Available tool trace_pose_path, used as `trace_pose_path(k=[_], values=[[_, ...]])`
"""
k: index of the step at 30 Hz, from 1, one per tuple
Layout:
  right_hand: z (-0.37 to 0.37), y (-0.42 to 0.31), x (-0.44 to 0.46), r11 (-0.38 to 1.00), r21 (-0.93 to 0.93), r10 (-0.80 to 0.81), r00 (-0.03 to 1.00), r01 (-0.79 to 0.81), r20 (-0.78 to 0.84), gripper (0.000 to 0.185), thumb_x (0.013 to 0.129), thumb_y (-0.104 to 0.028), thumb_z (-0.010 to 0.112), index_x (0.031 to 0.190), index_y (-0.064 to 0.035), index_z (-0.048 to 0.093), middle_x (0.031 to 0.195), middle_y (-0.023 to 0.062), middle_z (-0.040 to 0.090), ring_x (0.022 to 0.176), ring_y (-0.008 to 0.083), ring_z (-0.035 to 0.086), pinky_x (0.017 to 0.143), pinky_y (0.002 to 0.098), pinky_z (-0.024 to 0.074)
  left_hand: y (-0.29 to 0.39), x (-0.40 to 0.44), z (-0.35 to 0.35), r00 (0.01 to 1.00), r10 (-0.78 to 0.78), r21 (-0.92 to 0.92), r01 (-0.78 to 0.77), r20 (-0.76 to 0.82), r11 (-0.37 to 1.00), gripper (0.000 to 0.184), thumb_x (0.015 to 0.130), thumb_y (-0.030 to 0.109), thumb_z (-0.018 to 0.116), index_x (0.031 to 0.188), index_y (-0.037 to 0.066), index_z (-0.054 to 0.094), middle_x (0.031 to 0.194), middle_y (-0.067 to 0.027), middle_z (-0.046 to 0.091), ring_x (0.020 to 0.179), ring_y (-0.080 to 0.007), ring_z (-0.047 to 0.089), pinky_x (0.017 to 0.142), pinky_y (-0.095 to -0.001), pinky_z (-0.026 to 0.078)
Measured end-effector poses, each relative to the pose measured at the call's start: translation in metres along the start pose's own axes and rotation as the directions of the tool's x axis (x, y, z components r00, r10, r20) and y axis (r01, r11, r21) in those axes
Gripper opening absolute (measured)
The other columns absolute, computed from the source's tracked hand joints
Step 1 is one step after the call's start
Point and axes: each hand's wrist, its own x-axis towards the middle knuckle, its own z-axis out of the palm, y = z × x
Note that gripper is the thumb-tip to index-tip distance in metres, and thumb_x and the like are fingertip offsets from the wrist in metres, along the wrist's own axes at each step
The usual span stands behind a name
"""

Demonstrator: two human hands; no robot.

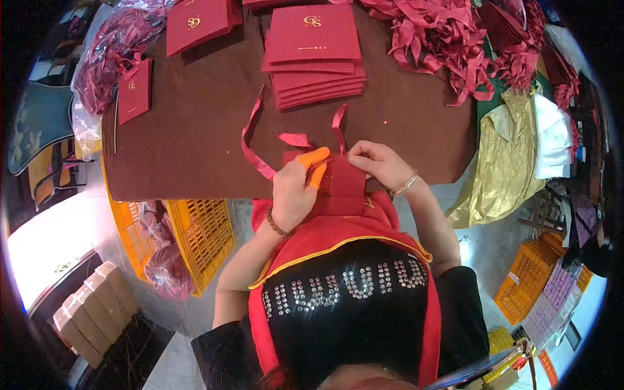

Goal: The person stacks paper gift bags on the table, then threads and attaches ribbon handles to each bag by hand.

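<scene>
A flat red paper bag (344,187) with a faint printed mark lies at the table's front edge, against my red apron. My left hand (291,195) wears orange finger covers on the thumb and forefinger and pinches a red ribbon (249,146) at the bag's upper edge. Opposite it, my right hand (383,166) has thumb and forefinger pressed together at the bag's top right, where another ribbon length (338,123) stands up. Exactly how the ribbon runs under the fingertips is hidden. A short ribbon end (294,140) lies just beyond the bag.
A stack of red bags (314,39) with gold logos stands ahead on the brown tablecloth (195,149). More bags (198,26) and a single one (134,92) are at left. Loose ribbons (442,45) pile at right. Orange crates (201,234) stand below the table.
</scene>
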Motion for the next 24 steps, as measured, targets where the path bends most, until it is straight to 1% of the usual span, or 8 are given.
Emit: trace_pose_path(k=[2, 5, 8, 12, 17, 19, 22, 24], values=[[0.001, 0.002, 0.001, 0.995, -0.060, -0.074, 0.997, 0.074, 0.004, 0.016, 0.089, -0.020, 0.053, 0.093, -0.0045, 0.056, 0.077, -0.0061, 0.050, 0.071, 0.0027, 0.044, 0.063, 0.0186, 0.0383, -0.002, 0.001, -0.001, 1.000, 0.025, 0.022, -0.024, -0.013, 0.999, 0.020, 0.080, 0.001, 0.061, 0.100, 0.001, 0.061, 0.088, -0.0127, 0.064, 0.079, -0.0217, 0.063, 0.071, -0.0268, 0.048], [0.002, 0.006, 0.001, 0.996, 0.008, -0.087, 0.996, 0.087, 0.012, 0.014, 0.089, -0.018, 0.053, 0.093, -0.0040, 0.056, 0.077, -0.0062, 0.050, 0.070, 0.0022, 0.044, 0.062, 0.0187, 0.0382, -0.006, 0.000, -0.007, 0.997, 0.072, 0.071, -0.070, -0.023, 0.995, 0.021, 0.079, 0.001, 0.061, 0.099, 0.002, 0.061, 0.089, -0.0127, 0.063, 0.079, -0.0237, 0.062, 0.071, -0.0280, 0.047], [0.002, 0.018, 0.007, 0.990, -0.036, -0.140, 0.990, 0.140, -0.007, 0.013, 0.089, -0.016, 0.053, 0.093, -0.0034, 0.056, 0.077, -0.0062, 0.050, 0.071, 0.0018, 0.044, 0.062, 0.0189, 0.0389, -0.008, -0.002, -0.006, 0.992, 0.120, 0.121, -0.116, -0.026, 0.986, 0.019, 0.077, 0.000, 0.062, 0.096, 0.003, 0.062, 0.090, -0.0126, 0.062, 0.080, -0.0261, 0.061, 0.070, -0.0294, 0.047], [0.006, 0.014, 0.004, 0.995, 0.019, -0.093, 0.995, 0.094, -0.024, 0.014, 0.089, -0.016, 0.053, 0.093, -0.0024, 0.056, 0.077, -0.0060, 0.051, 0.072, 0.0020, 0.045, 0.064, 0.0192, 0.0400, -0.007, -0.005, -0.001, 0.985, 0.172, 0.169, -0.166, -0.020, 0.972, 0.016, 0.076, 0.001, 0.063, 0.092, 0.003, 0.062, 0.091, -0.0123, 0.062, 0.080, -0.0280, 0.060, 0.070, -0.0303, 0.047], [0.008, 0.016, 0.004, 0.998, -0.031, -0.053, 0.996, 0.051, -0.073, 0.017, 0.089, -0.016, 0.054, 0.096, -0.0007, 0.058, 0.081, -0.0043, 0.055, 0.073, 0.0027, 0.048, 0.066, 0.0190, 0.0413, -0.012, -0.011, 0.006, 0.996, 0.085, 0.067, -0.087, 0.022, 0.994, 0.018, 0.077, -0.001, 0.062, 0.095, 0.003, 0.061, 0.092, -0.0111, 0.063, 0.082, -0.0229, 0.061, 0.071, -0.0285, 0.047], [0.010, 0.010, 0.001, 0.997, -0.043, -0.064, 0.995, 0.061, -0.081, 0.017, 0.089, -0.015, 0.054, 0.096, -0.0004, 0.058, 0.081, -0.0039, 0.055, 0.074, 0.0029, 0.048, 0.066, 0.0190, 0.0415, -0.008, -0.010, 0.008, 0.999, -0.049, -0.015, 0.048, -0.024, 0.999, 0.025, 0.078, 0.000, 0.061, 0.103, 0.003, 0.057, 0.090, -0.0099, 0.063, 0.082, -0.0188, 0.061, 0.072, -0.0281, 0.048], [0.011, 0.012, 0.001, 0.995, -0.033, -0.097, 0.992, 0.094, -0.082, 0.019, 0.089, -0.016, 0.054, 0.097, 0.0001, 0.058, 0.082, -0.0036, 0.056, 0.074, 0.0030, 0.048, 0.067, 0.0189, 0.0416, -0.004, -0.010, 0.005, 0.993, -0.116, -0.022, 0.117, 0.022, 0.993, 0.034, 0.078, 0.001, 0.062, 0.111, 0.002, 0.052, 0.088, -0.0092, 0.064, 0.081, -0.0174, 0.062, 0.071, -0.0285, 0.048], [0.011, 0.011, 0.000, 0.993, -0.010, -0.117, 0.990, 0.116, -0.078, 0.019, 0.089, -0.016, 0.054, 0.098, 0.0003, 0.058, 0.082, -0.0035, 0.056, 0.074, 0.0030, 0.048, 0.067, 0.0189, 0.0416, -0.005, -0.010, 0.009, 0.995, -0.101, -0.032, 0.101, 0.003, 0.994, 0.035, 0.079, 0.002, 0.062, 0.112, 0.002, 0.051, 0.086, -0.0088, 0.064, 0.080, -0.0176, 0.062, 0.071, -0.0284, 0.048]])
